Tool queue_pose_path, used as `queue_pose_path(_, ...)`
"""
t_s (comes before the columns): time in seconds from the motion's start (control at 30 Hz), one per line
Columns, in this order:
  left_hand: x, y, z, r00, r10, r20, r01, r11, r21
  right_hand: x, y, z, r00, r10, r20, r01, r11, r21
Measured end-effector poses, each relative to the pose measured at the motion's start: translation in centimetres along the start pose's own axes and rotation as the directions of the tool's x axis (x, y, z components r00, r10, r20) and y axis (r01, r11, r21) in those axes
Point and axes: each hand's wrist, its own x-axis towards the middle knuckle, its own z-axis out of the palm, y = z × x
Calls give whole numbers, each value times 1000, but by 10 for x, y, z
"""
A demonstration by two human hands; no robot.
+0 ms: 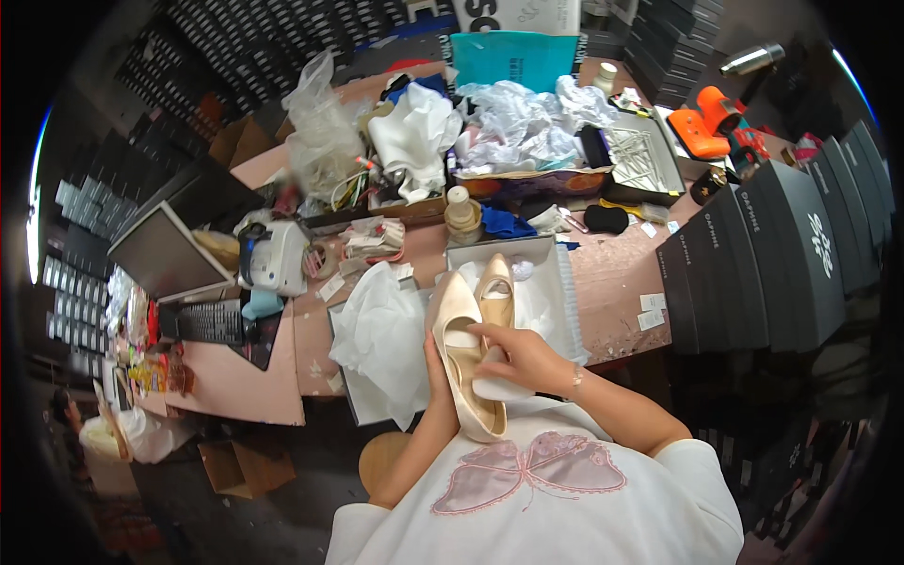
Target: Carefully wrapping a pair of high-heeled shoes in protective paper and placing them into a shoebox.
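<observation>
I hold a cream-coloured, glossy pointed flat shoe [468, 363] upright in front of my chest, toe pointing away toward the surface. My left hand [439, 369] sits behind and under it, fingers wrapped around its side, though most of that hand is hidden by the shoe. My right hand [520, 356] comes across from the right, fingers curled and pressing a pale wad of stuffing paper [499, 384] at the shoe's opening.

The matching second cream shoe [496, 290] lies in the open white shoe box [556, 282] on the pink worn surface [617, 273], just beyond my hands, on white tissue paper [381, 339].

I judge the shoe light, with a smooth upper that may slip and scuff; gripping the stiffer sole and heel looks safest, since the soft sides would dent.
</observation>
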Motion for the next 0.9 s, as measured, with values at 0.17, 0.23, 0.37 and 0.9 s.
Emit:
queue_pose_path(0.17, 9, -1, -16, 995, -50, 81, 53, 998, -30, -29, 12, -8, 979, 147, 142, -200, 833, 515)
queue_pose_path(0.23, 1, -3, -13, 1000, 2, 0, -2, 999, 34, -20, 17, -4, 981, 183, 62, -185, 797, 574)
queue_pose_path(0.37, -12, -2, 23, 996, 15, -87, -5, 993, 120, 18, 11, 3, 926, -357, -122, 318, 913, -254)
queue_pose_path(0.9, -10, -1, -6, 989, 90, -117, -91, 996, -3, 69, 50, -16, 983, -122, 133, 118, 992, 38)
